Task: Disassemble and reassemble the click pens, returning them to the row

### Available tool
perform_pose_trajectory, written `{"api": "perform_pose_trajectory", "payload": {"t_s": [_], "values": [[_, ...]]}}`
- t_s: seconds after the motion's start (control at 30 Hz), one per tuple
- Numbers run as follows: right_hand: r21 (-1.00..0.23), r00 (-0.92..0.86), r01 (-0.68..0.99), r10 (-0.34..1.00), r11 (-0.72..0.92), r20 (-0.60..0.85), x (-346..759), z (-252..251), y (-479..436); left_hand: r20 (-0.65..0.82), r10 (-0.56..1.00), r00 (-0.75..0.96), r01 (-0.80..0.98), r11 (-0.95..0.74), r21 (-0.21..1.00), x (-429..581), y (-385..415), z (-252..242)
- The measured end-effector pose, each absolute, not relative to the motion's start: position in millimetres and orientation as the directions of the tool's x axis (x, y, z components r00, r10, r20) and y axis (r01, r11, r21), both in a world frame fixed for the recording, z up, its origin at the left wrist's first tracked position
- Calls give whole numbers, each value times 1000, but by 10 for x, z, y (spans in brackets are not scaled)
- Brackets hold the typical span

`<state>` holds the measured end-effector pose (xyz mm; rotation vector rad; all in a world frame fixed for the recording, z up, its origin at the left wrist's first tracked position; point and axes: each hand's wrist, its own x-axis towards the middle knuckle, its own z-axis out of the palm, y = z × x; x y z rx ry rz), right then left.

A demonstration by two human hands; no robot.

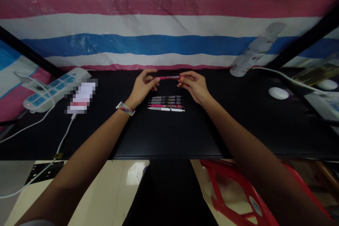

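Observation:
A pink-red pen (169, 77) is held level between my two hands, a little beyond a row of pens. My left hand (144, 84) pinches its left end between thumb and fingers. At the other end, the fingertips of my right hand (194, 85) are closed on the pen. Nearer to me lie several pens side by side on the black table (169, 134): grey-and-black pens (165, 99) at the back, another pink-red pen (165, 106), and a white pen (166, 109) at the front. A multicoloured band is around my left wrist.
On the left are a white power strip (57, 88), a blurred-out phone-like object (82, 98) and white cables. To the right stand a clear bottle (256, 49) and a white mouse-like object (278, 93). Striped sheeting (169, 3) hangs behind; a red stool (235, 180) is below.

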<state>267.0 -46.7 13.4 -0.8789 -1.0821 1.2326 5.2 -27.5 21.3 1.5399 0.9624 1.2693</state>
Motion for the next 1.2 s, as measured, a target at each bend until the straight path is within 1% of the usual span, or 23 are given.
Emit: {"api": "perform_pose_trajectory", "payload": {"t_s": [0.1, 0.17, 0.23, 0.37, 0.43, 0.5, 0.63, 0.7, 0.8, 0.87, 0.97, 1.07, 1.2], "values": [[-939, 3, -313, 989, 142, 148, 2676, 124, -452, 323, 931, 170, 45, -335, 941, 48, -277, 205], [-943, -2, -306, 991, 128, 136, 2677, 130, -451, 331, 925, 189, 91, -352, 932, 49, -287, 199], [-950, -1, -292, 993, 115, 120, 2674, 144, -458, 320, 929, 188, 99, -342, 934, 53, -293, 196], [-949, -3, -296, 993, 111, 117, 2667, 169, -479, 312, 947, 75, 6, -313, 950, 61, -276, 205], [-950, -14, -293, 993, 110, 120, 2669, 171, -482, 315, 948, 40, 2, -316, 949, 57, -267, 216], [-955, -20, -278, 993, 106, 116, 2675, 167, -477, 323, 945, 51, 40, -325, 945, 48, -266, 228], [-961, -24, -258, 994, 100, 110, 2688, 158, -466, 343, 936, 83, 171, -353, 920, 31, -281, 241], [-958, -32, -268, 993, 102, 114, 2689, 157, -466, 333, 941, 62, 153, -338, 929, 35, -286, 247], [-942, -19, -318, 992, 111, 123, 2682, 160, -471, 311, 948, 63, 60, -315, 947, 47, -287, 258], [-934, -6, -340, 992, 113, 122, 2674, 165, -473, 299, 949, 95, 78, -307, 949, 49, -288, 264], [-939, -5, -329, 994, 104, 112, 2667, 176, -477, 293, 948, 124, 102, -306, 947, 41, -292, 268], [-949, -4, -301, 995, 92, 98, 2669, 184, -480, 299, 946, 127, 60, -308, 950, 31, -293, 266], [-951, -5, -294, 995, 93, 99, 2685, 178, -474, 305, 945, 116, 116, -317, 941, 21, -280, 245]]}}
